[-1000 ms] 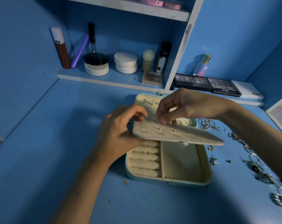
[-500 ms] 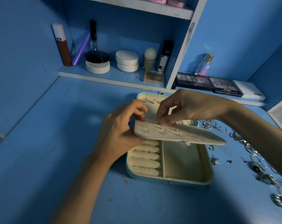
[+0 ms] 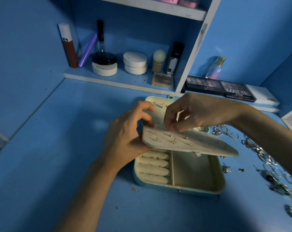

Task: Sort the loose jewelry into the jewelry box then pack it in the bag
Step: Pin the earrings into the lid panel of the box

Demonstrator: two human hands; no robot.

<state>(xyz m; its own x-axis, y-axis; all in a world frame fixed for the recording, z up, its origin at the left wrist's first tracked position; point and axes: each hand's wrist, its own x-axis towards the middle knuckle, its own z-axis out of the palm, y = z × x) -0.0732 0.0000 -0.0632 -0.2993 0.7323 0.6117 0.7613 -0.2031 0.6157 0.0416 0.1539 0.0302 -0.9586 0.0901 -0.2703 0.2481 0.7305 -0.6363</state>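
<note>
Blue bench (image 3: pixel 58 148) under a blue cosmetics shelf (image 3: pixel 108 79): your teal jewelry box (image 3: pixel 178 188) lies open near the middle of the bench, toward the back edge, with its lid laid back. Your left hand (image 3: pixel 125 136) grips the left end of the cream earring panel (image 3: pixel 192 144), fingers curled round its edge, holding it tilted above the tray. Your right hand (image 3: pixel 197 113) has thumb and forefinger pinched together at the panel's far edge, probably on an earring stud, though the fingertips hide it. A few posts (image 3: pixel 171 135) stand through the panel, so sorting has begun, but I judge it early. The ring rolls (image 3: pixel 153 164) and the open compartment (image 3: pixel 193 171) look bare, and the loose jewelry (image 3: pixel 259 153) (chains, hoops, studs) lies strewn along the right edge. No bag shows; closing and packing remain.
</note>
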